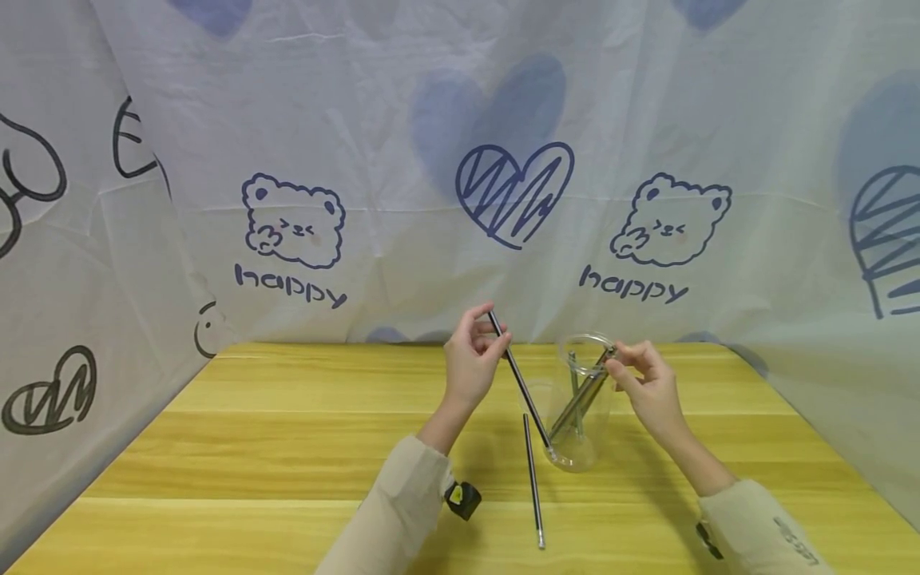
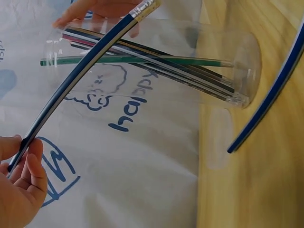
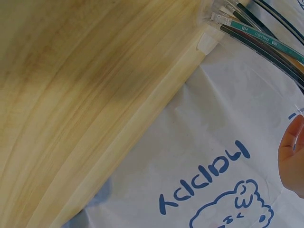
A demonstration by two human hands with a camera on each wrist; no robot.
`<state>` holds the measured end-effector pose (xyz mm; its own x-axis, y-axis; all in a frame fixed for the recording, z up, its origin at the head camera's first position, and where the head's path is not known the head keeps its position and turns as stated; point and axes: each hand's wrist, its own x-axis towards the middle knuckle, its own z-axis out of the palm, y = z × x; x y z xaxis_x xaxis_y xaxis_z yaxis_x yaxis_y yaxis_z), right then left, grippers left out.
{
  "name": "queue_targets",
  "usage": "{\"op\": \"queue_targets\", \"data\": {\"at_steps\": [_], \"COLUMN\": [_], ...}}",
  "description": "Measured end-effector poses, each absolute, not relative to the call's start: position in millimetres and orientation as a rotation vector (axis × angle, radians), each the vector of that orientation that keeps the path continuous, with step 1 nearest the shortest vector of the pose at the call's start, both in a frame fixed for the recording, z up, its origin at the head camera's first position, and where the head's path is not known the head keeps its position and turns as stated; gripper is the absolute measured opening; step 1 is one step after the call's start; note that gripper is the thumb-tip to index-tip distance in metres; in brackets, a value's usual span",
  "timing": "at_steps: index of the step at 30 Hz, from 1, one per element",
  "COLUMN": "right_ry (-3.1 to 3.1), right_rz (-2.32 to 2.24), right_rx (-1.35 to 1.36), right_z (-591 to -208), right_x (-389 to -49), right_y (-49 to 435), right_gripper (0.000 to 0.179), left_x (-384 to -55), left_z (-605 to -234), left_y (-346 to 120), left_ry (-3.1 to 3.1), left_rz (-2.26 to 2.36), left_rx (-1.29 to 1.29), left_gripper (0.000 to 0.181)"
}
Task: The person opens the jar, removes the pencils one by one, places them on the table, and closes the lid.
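My left hand (image 1: 474, 355) pinches a dark striped pencil (image 1: 519, 379) near its upper end. The pencil slants down to the right, its silver and eraser end low, overlapping the foot of a clear plastic cup (image 1: 563, 461). Several dark pencils (image 2: 161, 66) and a green one (image 2: 142, 60) lean inside this tall cup. At the rim, my right hand (image 1: 650, 387) grips the cup between thumb and fingers. Only part of that hand (image 3: 292, 156) shows in the right wrist view. Another dark pencil (image 1: 532, 479) lies on the table, left of the cup.
The wood-grain table (image 1: 251, 455) reaches back to a white cloth (image 1: 402, 263) printed with hearts, bears and words. More cloth hangs along the left and right sides. A black strap piece (image 1: 462, 501) sits at the left sleeve cuff.
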<state>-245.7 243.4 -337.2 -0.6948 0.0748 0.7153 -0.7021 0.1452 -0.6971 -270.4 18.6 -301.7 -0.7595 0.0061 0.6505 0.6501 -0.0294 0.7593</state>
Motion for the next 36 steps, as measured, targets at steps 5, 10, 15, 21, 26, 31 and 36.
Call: {"op": "queue_targets", "data": {"at_steps": [5,10,15,21,26,31,36], "right_ry": [-1.807,-1.824,-1.830,-1.839,-1.836,-1.832,-1.842], "right_rz": [1.611,1.601,1.591,1.580,1.585,1.594,1.597], "right_rx": [0.601,0.589,0.588,0.572,0.580,0.580,0.571], "right_z": [-337,-336,-335,-336,-337,-337,-337], "right_x": [-245,-244,-244,-243,-243,-243,-243], "right_y": [244,244,244,245,245,245,244], "right_gripper": [0.010,0.008,0.008,0.008,0.008,0.008,0.008], "left_x": [-259,-274,-283,-285,-288,-292,-296], "left_z": [-298,-321,-337,-345,-352,-359,-366], "left_y": [16,17,17,18,20,23,27], "left_ry": [-1.859,-1.917,-1.968,-2.093,-2.248,-2.383,-2.496], "left_rz": [-1.870,-1.868,-1.834,-1.801,-1.756,-1.722,-1.639], "left_rx": [-0.661,-0.652,-0.661,-0.621,-0.584,-0.596,-0.630], "left_gripper": [0.039,0.040,0.041,0.041,0.043,0.044,0.045]}}
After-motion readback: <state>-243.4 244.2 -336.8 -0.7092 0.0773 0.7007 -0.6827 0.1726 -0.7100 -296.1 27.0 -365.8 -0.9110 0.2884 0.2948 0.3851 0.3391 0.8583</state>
